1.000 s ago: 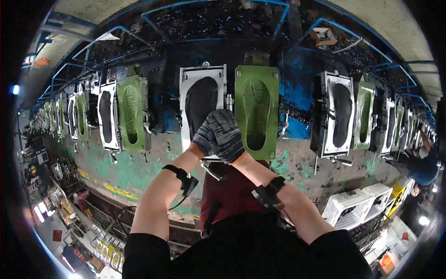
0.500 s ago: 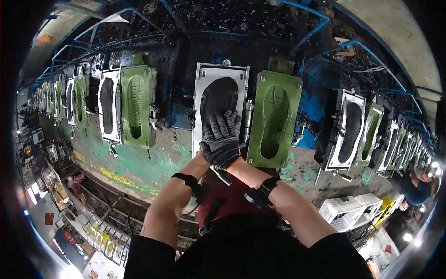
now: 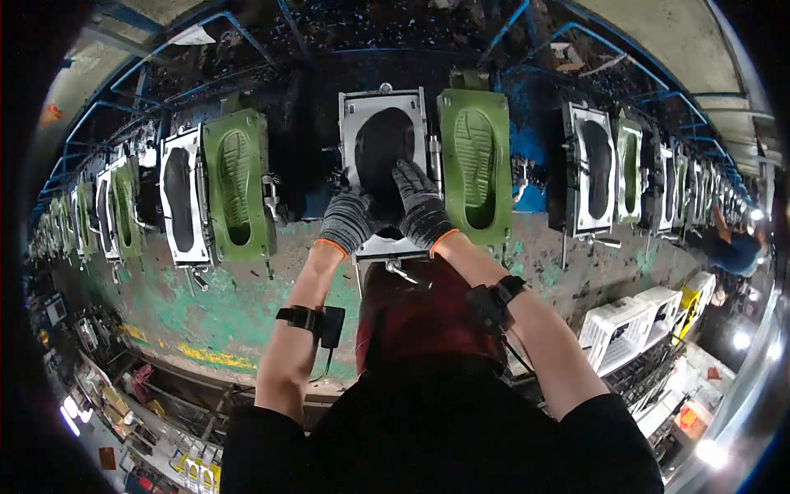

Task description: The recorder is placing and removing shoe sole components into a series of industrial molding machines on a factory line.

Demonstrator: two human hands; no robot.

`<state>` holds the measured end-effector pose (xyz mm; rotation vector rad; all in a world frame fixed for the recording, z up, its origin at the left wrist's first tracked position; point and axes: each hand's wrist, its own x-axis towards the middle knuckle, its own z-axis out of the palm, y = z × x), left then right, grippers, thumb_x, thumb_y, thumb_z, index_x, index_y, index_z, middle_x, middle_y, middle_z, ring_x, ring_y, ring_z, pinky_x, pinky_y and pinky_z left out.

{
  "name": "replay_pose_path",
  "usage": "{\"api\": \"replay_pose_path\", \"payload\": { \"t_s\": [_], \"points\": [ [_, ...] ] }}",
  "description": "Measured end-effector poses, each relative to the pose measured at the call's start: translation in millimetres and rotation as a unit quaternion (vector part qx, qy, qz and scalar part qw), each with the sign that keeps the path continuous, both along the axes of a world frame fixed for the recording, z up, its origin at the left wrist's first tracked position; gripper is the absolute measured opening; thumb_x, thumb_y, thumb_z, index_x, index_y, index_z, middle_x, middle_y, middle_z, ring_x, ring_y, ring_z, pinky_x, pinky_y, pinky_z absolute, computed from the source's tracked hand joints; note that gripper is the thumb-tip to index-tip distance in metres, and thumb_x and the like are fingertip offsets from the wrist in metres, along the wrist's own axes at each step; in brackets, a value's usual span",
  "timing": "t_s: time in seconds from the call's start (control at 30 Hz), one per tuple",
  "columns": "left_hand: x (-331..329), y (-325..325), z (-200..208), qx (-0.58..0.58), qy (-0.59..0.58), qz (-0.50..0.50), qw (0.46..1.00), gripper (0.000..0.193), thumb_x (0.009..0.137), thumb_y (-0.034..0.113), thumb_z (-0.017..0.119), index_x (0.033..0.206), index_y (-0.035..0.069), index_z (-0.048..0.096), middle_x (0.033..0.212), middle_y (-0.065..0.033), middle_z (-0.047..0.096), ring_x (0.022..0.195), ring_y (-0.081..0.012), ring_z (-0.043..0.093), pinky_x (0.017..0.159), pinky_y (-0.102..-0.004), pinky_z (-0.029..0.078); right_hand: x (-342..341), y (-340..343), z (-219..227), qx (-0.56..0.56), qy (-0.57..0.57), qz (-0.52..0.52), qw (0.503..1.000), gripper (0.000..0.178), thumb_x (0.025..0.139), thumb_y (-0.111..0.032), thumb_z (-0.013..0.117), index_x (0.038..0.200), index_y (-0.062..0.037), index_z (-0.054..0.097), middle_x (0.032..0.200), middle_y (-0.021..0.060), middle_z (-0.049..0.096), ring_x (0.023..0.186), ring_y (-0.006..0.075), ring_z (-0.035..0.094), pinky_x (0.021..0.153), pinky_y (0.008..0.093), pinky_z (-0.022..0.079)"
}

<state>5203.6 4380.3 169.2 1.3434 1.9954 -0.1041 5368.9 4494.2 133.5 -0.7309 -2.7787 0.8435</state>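
Note:
In front of me a white metal mould plate (image 3: 351, 115) carries a dark, sole-shaped piece (image 3: 385, 142). My right hand (image 3: 421, 206), in a grey striped glove with an orange cuff, lies on the right side of the piece's lower part, fingers stretched out. At the plate's lower left edge is my left hand (image 3: 346, 221), gloved the same way; its fingers blend into the dark background and are hard to make out. Hinged beside the plate on the right stands a green mould half (image 3: 476, 156) with a ridged, sole-shaped hollow. A metal handle (image 3: 403, 272) sticks out below the plate.
Similar moulds line both sides, including a green one (image 3: 236, 181) on the left and a white one (image 3: 592, 165) on the right. Blue metal rails (image 3: 173, 64) run behind. White crates (image 3: 621, 329) stand at lower right; a person (image 3: 732, 247) is at far right.
My hands, stacked on the dark piece before, have come apart: the left has moved to the plate's left edge, the right to the piece's right side. The view has shifted slightly.

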Motion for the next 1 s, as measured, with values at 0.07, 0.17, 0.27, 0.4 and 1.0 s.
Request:
{"api": "replay_pose_path", "payload": {
  "t_s": [0.07, 0.17, 0.27, 0.4, 1.0],
  "points": [
    [9, -8, -3, -0.079, 0.043, -0.100, 0.991, 0.067, 0.085, 0.039, 0.073, 0.140, 0.002, 0.060, 0.148, -0.0222, 0.054, 0.139, -0.0387, 0.048, 0.121, -0.0466, 0.034, 18, -14, -3, 0.020, -0.006, 0.030, 0.999, 0.090, 0.076, -0.027, 0.080, 0.153, -0.0016, 0.042, 0.162, 0.0195, 0.036, 0.150, 0.0373, 0.034, 0.126, 0.0483, 0.025],
    [2, -35, -41, 0.024, 0.080, -0.107, 0.991, 0.073, 0.082, 0.046, 0.077, 0.140, 0.005, 0.062, 0.148, -0.0206, 0.056, 0.138, -0.0379, 0.049, 0.121, -0.0454, 0.034, 42, -17, -14, 0.037, -0.028, 0.075, 0.996, 0.083, 0.080, -0.025, 0.074, 0.153, -0.0029, 0.044, 0.167, 0.0190, 0.029, 0.154, 0.0359, 0.028, 0.128, 0.0512, 0.019],
    [11, -24, -40, 0.206, -0.010, -0.019, 0.978, 0.028, 0.077, 0.026, 0.080, 0.098, 0.009, 0.073, 0.120, -0.0153, 0.070, 0.119, -0.0312, 0.061, 0.105, -0.0459, 0.047, 97, -18, -22, 0.094, -0.005, 0.005, 0.996, 0.069, 0.080, -0.017, 0.072, 0.145, -0.0031, 0.054, 0.157, 0.0194, 0.045, 0.147, 0.0406, 0.038, 0.125, 0.0523, 0.028],
    [-13, -72, -92, 0.368, 0.012, 0.291, 0.883, 0.011, 0.076, 0.002, 0.068, 0.084, 0.010, 0.068, 0.086, -0.0123, 0.066, 0.089, -0.0308, 0.063, 0.083, -0.0408, 0.050, 208, -34, 12, 0.055, 0.128, -0.174, 0.975, 0.035, 0.081, -0.006, 0.070, 0.115, -0.0020, 0.066, 0.118, 0.0198, 0.067, 0.112, 0.0423, 0.063, 0.099, 0.0505, 0.051],
    [603, 163, -167, 0.166, 0.091, -0.158, 0.969, 0.040, 0.089, 0.041, 0.055, 0.102, 0.009, 0.075, 0.107, -0.0211, 0.073, 0.100, -0.0457, 0.067, 0.088, -0.0565, 0.052, 978, -309, -262, -0.253, -0.394, -0.498, 0.730, 0.027, 0.088, -0.032, 0.065, 0.104, -0.0150, 0.078, 0.104, 0.0139, 0.076, 0.102, 0.0362, 0.071, 0.085, 0.0476, 0.055]
  ]
}}
